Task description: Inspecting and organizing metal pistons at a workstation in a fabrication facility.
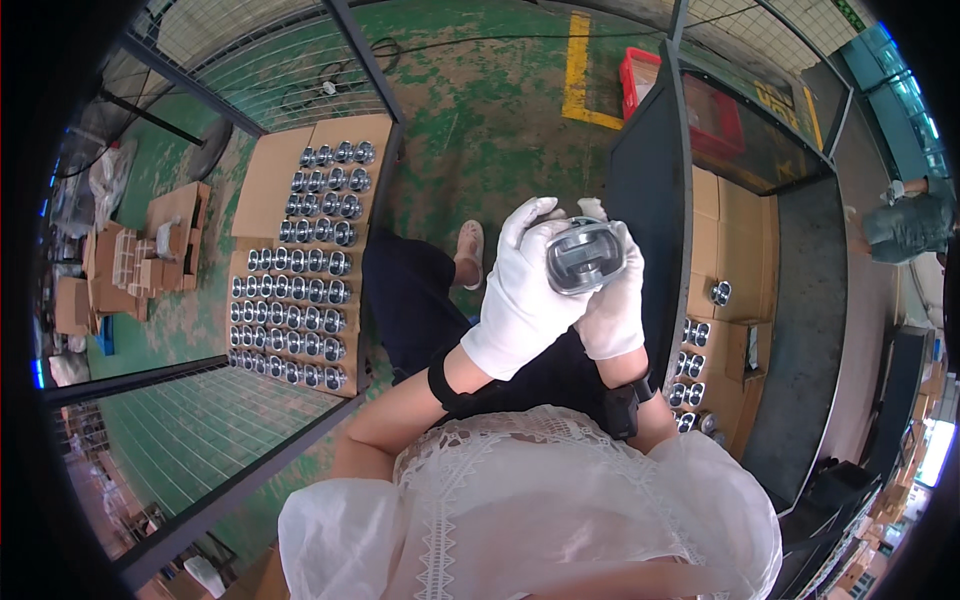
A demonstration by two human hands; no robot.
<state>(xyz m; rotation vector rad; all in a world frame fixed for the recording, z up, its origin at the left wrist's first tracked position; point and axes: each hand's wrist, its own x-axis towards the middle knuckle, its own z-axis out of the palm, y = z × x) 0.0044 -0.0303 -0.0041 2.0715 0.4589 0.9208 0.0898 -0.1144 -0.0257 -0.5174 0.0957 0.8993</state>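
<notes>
Held part: a shiny silver-grey metal piston (585,258), rounded in outline, its face hollowed and ridged, sits between both hands and touches each.
Left hand: the white-gloved left hand (525,300) is clamped on the piston's left side, fingers bent.
Right hand: the white-gloved right hand (613,315) is clamped on the piston's right side.
Bands: below the piston, a plain black wristband (447,385) and a bulkier black wrist device (622,408).
Bin: right of the piston, past a flat dark panel (655,180), brown cardboard lining (750,255) bears paired silver pistons (690,365).
Rows: left of the piston, smooth brown cardboard sheets (268,190) carry ranks of glossy metal pistons (290,290) between wire-mesh sides (275,70).
Floor: beyond the piston, scuffed green paint (470,110) with a yellow stripe (576,70).
Crate: beyond the piston and to its right, a red plastic crate (628,85).
</notes>
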